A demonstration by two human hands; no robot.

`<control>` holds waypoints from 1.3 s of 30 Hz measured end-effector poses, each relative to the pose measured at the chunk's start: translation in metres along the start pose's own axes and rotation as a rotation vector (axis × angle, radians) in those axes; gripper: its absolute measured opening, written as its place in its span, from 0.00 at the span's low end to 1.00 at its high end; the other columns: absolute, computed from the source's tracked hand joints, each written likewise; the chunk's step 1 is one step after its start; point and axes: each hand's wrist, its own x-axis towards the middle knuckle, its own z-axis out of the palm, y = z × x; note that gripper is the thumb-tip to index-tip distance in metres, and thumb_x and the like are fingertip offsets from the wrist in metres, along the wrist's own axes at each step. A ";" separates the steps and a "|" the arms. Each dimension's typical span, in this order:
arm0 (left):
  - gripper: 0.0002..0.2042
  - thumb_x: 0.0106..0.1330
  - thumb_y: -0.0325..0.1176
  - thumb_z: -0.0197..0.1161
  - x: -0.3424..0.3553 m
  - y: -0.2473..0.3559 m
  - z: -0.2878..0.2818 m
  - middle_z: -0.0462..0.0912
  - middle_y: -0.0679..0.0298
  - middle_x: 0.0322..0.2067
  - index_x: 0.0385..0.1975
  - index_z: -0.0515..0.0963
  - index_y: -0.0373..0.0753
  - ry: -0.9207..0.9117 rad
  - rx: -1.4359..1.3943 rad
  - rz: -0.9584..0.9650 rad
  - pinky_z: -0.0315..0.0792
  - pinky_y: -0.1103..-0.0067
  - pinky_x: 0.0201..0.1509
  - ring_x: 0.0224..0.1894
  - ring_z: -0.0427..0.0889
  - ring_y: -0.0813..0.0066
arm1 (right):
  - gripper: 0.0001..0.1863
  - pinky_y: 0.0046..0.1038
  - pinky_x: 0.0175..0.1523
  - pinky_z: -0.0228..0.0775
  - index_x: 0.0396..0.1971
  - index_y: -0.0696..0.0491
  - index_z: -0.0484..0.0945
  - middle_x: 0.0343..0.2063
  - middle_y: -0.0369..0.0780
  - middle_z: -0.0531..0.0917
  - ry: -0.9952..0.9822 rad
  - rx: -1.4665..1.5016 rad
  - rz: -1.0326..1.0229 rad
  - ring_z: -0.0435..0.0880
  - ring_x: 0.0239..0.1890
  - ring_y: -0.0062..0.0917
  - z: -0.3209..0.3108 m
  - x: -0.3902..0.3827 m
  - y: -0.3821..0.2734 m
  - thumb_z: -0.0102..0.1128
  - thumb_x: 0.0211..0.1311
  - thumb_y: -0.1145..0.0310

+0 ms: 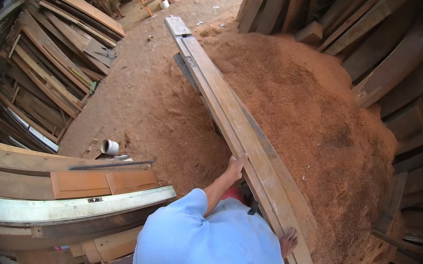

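A long, weathered wooden beam (261,177) with a stepped edge runs diagonally from the far middle down to the lower right, in front of my body. My left hand (237,168) grips its near edge around the middle, with the thumb on top and the other fingers mostly hidden. Closer to the beam's near end, my right hand (289,242) holds the same edge with its fingers curled over the top. A notch is cut at the far end. Beneath the beam, partly covered by it, a wider brown board (295,203) shows on the right.
A big heap of reddish sawdust (291,84) lies right of the beam. Planks (391,43) lean along the right wall. Stacked boards (45,64) fill the left side. A long white board (75,210) and a white bucket (110,147) are at the lower left.
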 end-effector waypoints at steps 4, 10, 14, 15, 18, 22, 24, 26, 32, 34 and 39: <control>0.18 0.70 0.30 0.67 -0.004 0.000 -0.009 0.84 0.59 0.48 0.56 0.74 0.34 -0.050 -0.069 -0.062 0.80 0.65 0.53 0.48 0.84 0.65 | 0.32 0.47 0.61 0.71 0.71 0.60 0.58 0.70 0.52 0.65 -0.129 -0.046 0.080 0.75 0.55 0.51 0.001 0.006 -0.007 0.51 0.67 0.72; 0.18 0.69 0.30 0.67 -0.005 0.002 -0.015 0.83 0.59 0.48 0.56 0.74 0.35 -0.039 -0.085 -0.101 0.79 0.59 0.55 0.50 0.83 0.61 | 0.34 0.45 0.48 0.80 0.71 0.63 0.55 0.72 0.53 0.61 -0.158 -0.219 0.154 0.76 0.51 0.50 0.042 0.010 0.001 0.52 0.67 0.72; 0.20 0.68 0.32 0.69 0.007 -0.009 -0.040 0.82 0.59 0.51 0.57 0.73 0.38 -0.109 -0.157 -0.111 0.77 0.56 0.59 0.54 0.81 0.60 | 0.37 0.45 0.45 0.82 0.70 0.65 0.55 0.72 0.55 0.59 -0.271 -0.083 0.192 0.77 0.51 0.53 0.045 0.020 0.001 0.55 0.66 0.67; 0.21 0.67 0.32 0.70 0.011 -0.010 -0.043 0.82 0.60 0.51 0.58 0.73 0.39 -0.138 -0.161 -0.117 0.76 0.55 0.59 0.54 0.81 0.59 | 0.37 0.46 0.47 0.82 0.70 0.65 0.54 0.72 0.56 0.59 -0.322 -0.092 0.143 0.77 0.52 0.55 0.037 0.026 0.003 0.55 0.66 0.65; 0.23 0.67 0.34 0.71 0.006 -0.016 -0.044 0.81 0.60 0.52 0.60 0.72 0.40 -0.188 -0.181 -0.146 0.75 0.54 0.61 0.56 0.80 0.59 | 0.39 0.49 0.52 0.80 0.71 0.65 0.55 0.73 0.58 0.57 -0.492 -0.078 0.127 0.73 0.58 0.61 0.016 0.031 0.010 0.56 0.66 0.61; 0.25 0.66 0.36 0.72 0.007 -0.021 -0.051 0.81 0.61 0.53 0.61 0.71 0.41 -0.212 -0.211 -0.145 0.75 0.54 0.62 0.57 0.79 0.59 | 0.39 0.50 0.61 0.75 0.69 0.61 0.62 0.69 0.60 0.65 -0.759 0.031 0.011 0.71 0.66 0.59 -0.029 0.071 0.020 0.59 0.65 0.54; 0.26 0.66 0.37 0.72 0.005 -0.021 -0.056 0.81 0.61 0.53 0.62 0.71 0.40 -0.206 -0.181 -0.143 0.75 0.56 0.62 0.57 0.79 0.59 | 0.37 0.48 0.64 0.72 0.66 0.59 0.69 0.63 0.59 0.73 -0.926 0.041 -0.062 0.75 0.64 0.53 -0.077 0.107 0.011 0.62 0.62 0.51; 0.27 0.66 0.38 0.73 0.007 -0.017 -0.053 0.82 0.60 0.53 0.61 0.71 0.39 -0.188 -0.108 -0.140 0.75 0.59 0.61 0.56 0.80 0.61 | 0.36 0.45 0.66 0.70 0.62 0.59 0.74 0.59 0.58 0.78 -0.913 0.085 -0.061 0.78 0.62 0.49 -0.096 0.133 0.000 0.65 0.60 0.49; 0.27 0.66 0.39 0.73 0.004 0.006 -0.070 0.82 0.57 0.52 0.58 0.71 0.34 -0.050 0.183 -0.031 0.75 0.63 0.58 0.51 0.82 0.64 | 0.42 0.42 0.68 0.69 0.65 0.61 0.71 0.60 0.57 0.78 -0.655 0.390 -0.090 0.77 0.63 0.48 -0.118 0.202 -0.063 0.68 0.58 0.47; 0.27 0.65 0.41 0.74 -0.007 0.023 -0.039 0.83 0.60 0.49 0.57 0.71 0.36 0.024 0.282 -0.161 0.76 0.64 0.56 0.50 0.82 0.66 | 0.43 0.41 0.69 0.67 0.67 0.62 0.69 0.61 0.57 0.77 -0.609 0.398 -0.103 0.75 0.65 0.48 -0.106 0.219 -0.081 0.67 0.59 0.47; 0.27 0.65 0.48 0.72 -0.003 0.038 -0.044 0.83 0.63 0.48 0.57 0.73 0.40 0.005 0.236 -0.210 0.78 0.67 0.52 0.46 0.84 0.67 | 0.42 0.41 0.72 0.63 0.67 0.62 0.68 0.62 0.58 0.75 -0.526 0.483 -0.248 0.73 0.67 0.49 -0.089 0.249 -0.150 0.67 0.61 0.48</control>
